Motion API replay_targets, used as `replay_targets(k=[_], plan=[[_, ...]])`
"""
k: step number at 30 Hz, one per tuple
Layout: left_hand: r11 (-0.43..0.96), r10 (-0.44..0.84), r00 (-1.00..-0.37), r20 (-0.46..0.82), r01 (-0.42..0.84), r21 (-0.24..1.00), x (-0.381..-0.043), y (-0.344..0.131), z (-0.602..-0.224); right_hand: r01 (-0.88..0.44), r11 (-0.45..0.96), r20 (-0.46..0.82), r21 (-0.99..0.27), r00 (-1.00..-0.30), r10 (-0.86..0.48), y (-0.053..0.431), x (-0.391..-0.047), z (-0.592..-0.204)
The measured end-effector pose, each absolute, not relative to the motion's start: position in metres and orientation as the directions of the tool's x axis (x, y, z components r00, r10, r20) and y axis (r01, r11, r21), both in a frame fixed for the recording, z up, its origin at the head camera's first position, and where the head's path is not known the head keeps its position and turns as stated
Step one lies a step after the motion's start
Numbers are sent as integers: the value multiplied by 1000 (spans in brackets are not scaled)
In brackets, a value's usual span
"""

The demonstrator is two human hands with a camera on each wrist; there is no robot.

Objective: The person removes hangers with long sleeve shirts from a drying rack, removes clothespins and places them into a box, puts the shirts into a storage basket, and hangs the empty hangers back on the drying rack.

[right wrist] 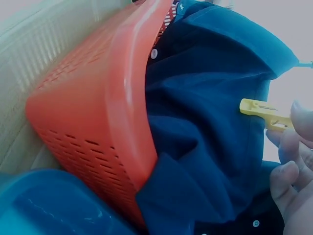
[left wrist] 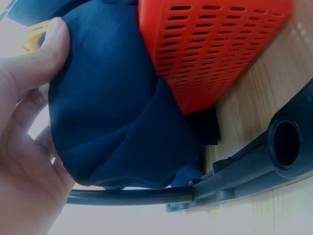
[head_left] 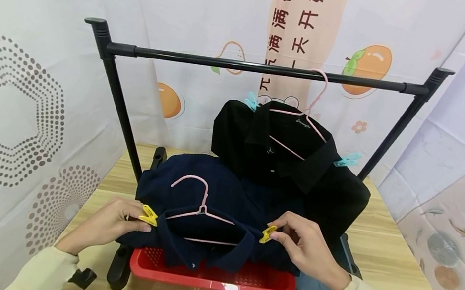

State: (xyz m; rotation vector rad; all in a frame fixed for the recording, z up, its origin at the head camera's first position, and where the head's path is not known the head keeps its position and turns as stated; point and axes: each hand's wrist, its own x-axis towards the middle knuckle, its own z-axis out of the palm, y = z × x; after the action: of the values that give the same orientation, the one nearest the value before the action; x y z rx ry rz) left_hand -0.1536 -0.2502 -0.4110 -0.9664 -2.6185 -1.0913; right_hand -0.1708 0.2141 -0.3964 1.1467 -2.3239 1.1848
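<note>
A navy collared shirt [head_left: 197,167] lies bunched over a red basket [head_left: 211,285], a pink hanger [head_left: 204,201] inside its collar. At its left shoulder in the head view, my left hand [head_left: 119,218] pinches a yellow clothespin [head_left: 149,215], thumb close against the fabric in the left wrist view. Across the collar, my right hand [head_left: 306,241] pinches a second yellow clothespin [head_left: 268,234] between thumb and fingers; its nose overlaps the shirt in the right wrist view. Behind hangs a black shirt [head_left: 235,125] on another pink hanger [head_left: 323,91], with light blue clothespins [head_left: 349,159] at its shoulders.
A black rack's bar [head_left: 226,63] spans above the basket on two slanted posts, its feet [head_left: 119,268] on the wooden table [head_left: 394,269]. At the basket's right, partly under the shirts, stands a blue container [head_left: 315,287]. A patterned curtain [head_left: 190,3] hangs behind.
</note>
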Motion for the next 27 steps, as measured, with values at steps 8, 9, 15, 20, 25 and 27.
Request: replay_targets(k=[8,9,15,20,25,27], plan=[[528,507,-786,354,608,593,-153,-251,-412,-745,317,569,-587,-658,-493,214,-168,-393],[527,508,-785,355,609,593,-153,-251,-412,-745,315,571,-588,-658,-490,214,-168,-392],[526,510,-782,358,613,589,-153,-251,-411,-739,316,566,-595,-664,-488,216,-168,-391],[521,510,-777,369,621,586,-153,-251,-413,-734,323,567,-597,-671,-477,218,-168,-392],[515,514,-768,382,632,579,-153,-251,-413,-732,322,575,-601,-675,-461,220,-167,-390],[514,513,-768,383,633,579,-154,-251,-413,-731,321,579,-603,-677,-454,221,-167,-389]])
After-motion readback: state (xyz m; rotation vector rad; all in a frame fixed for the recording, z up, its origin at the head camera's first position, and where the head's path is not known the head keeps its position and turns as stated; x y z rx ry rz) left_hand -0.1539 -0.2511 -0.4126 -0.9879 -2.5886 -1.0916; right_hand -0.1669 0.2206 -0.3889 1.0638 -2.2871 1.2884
